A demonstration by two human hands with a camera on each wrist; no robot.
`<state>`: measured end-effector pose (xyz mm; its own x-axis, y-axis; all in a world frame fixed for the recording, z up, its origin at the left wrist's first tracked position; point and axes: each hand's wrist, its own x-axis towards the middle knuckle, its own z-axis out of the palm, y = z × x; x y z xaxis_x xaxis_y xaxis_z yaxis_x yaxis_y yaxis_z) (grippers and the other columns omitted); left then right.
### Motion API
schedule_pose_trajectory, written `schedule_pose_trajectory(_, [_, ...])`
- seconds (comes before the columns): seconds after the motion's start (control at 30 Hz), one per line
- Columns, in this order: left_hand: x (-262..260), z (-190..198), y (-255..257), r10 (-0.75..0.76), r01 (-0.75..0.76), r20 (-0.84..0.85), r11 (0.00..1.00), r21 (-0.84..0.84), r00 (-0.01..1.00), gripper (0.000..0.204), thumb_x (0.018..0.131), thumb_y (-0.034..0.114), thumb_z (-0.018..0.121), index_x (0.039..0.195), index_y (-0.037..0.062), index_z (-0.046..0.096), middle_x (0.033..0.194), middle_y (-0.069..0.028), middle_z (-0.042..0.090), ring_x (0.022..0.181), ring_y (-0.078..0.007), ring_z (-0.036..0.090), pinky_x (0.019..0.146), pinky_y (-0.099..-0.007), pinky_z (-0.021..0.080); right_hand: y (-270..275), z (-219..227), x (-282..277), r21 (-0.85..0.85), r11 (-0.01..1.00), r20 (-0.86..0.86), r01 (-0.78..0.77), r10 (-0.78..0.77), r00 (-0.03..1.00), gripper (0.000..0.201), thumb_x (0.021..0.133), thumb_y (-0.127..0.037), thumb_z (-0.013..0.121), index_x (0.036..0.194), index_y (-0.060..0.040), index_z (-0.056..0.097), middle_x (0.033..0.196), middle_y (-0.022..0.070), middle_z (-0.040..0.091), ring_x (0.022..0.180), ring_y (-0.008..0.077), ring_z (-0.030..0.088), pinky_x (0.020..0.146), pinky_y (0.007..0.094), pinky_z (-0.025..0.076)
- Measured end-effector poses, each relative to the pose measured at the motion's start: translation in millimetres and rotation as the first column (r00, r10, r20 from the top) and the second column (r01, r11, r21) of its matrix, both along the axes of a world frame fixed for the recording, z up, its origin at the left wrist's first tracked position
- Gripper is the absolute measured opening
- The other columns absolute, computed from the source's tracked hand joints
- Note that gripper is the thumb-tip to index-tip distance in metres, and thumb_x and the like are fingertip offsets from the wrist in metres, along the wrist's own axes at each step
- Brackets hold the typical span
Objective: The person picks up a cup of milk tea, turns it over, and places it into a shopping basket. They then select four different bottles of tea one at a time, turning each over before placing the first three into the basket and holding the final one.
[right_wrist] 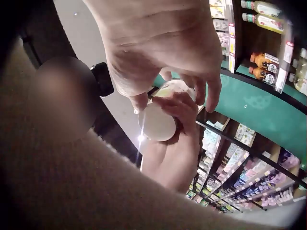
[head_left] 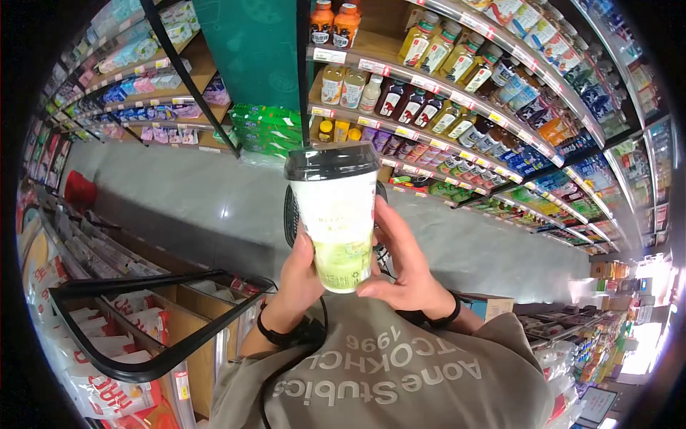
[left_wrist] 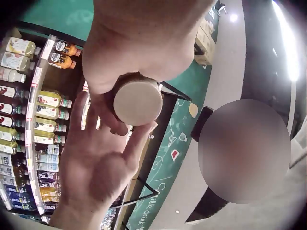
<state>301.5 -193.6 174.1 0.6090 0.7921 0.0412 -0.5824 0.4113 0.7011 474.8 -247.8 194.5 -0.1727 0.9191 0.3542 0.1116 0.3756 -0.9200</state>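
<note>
A white and green paper cup (head_left: pixel 334 214) with a black lid (head_left: pixel 332 161) is held upright in front of the chest. My left hand (head_left: pixel 300 281) grips its lower left side, the thumb along the wall. On the other side my right hand (head_left: pixel 407 266) has its thumb by the cup's base and its fingers along the side. From below, the left wrist view shows the pale round cup bottom (left_wrist: pixel 138 103) between both hands. The right wrist view shows the cup bottom (right_wrist: pixel 158 122) too, with my left hand (right_wrist: pixel 180 115) curled round the cup.
Bottled drinks fill the curved shelves (head_left: pixel 421 79) ahead and to the right. A green wall panel (head_left: pixel 254 50) stands beside them. A black-rimmed frame (head_left: pixel 143 368) and packaged goods (head_left: pixel 114 382) lie at lower left. A red object (head_left: pixel 80 191) is on the grey floor (head_left: pixel 179 186).
</note>
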Motion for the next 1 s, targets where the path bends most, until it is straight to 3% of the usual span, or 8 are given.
schedule_pose_trajectory(0.33, [28.6,0.7,-15.8,-0.105,0.105,0.078,0.995,0.003,0.991,0.088,0.098,0.073,0.03,0.141,-0.0022,0.042,0.113,-0.0215,0.061,0.075,-0.0322,0.069,0.062,-0.039,0.057,-38.9,5.9,8.7,0.041,0.985,0.002,0.169,-0.169,0.986,0.1,0.08,-0.017,0.085,0.158,0.0011,0.025,0.162,0.0223,0.029,0.147,0.0323,0.035,0.116,0.0429,0.034])
schedule_pose_trajectory(0.53, [37.6,2.9,-15.1,-0.165,0.15,0.128,0.981,0.121,0.978,0.088,0.097,0.073,0.027,0.14,-0.0023,0.043,0.108,-0.0206,0.061,0.072,-0.0305,0.068,0.06,-0.0382,0.056,-48.5,18.1,8.3,0.033,0.979,-0.032,0.199,-0.198,0.98,0.097,0.081,-0.013,0.083,0.158,-0.0006,0.025,0.161,0.0213,0.03,0.15,0.0325,0.031,0.119,0.0432,0.03])
schedule_pose_trajectory(0.7, [44.3,5.9,-15.9,-0.205,0.189,0.139,0.974,0.124,0.969,0.088,0.097,0.073,0.027,0.14,-0.0023,0.043,0.106,-0.0199,0.06,0.069,-0.0301,0.068,0.056,-0.0363,0.056,-52.1,21.6,10.2,0.049,0.971,-0.009,0.235,-0.235,0.972,0.097,0.079,-0.012,0.085,0.157,-0.0007,0.028,0.16,0.022,0.029,0.149,0.0336,0.031,0.118,0.0443,0.03])
schedule_pose_trajectory(1.0, [33.2,17.0,-11.5,-0.192,0.169,0.188,0.977,0.132,0.963,0.082,0.098,0.07,0.031,0.143,0.0025,0.04,0.108,-0.0224,0.059,0.07,-0.0349,0.068,0.055,-0.0396,0.057,-33.4,24.2,10.9,0.109,0.982,-0.041,0.155,-0.152,0.988,0.103,0.072,-0.017,0.092,0.155,-0.0047,0.033,0.157,0.0216,0.031,0.146,0.0361,0.032,0.115,0.0463,0.034])
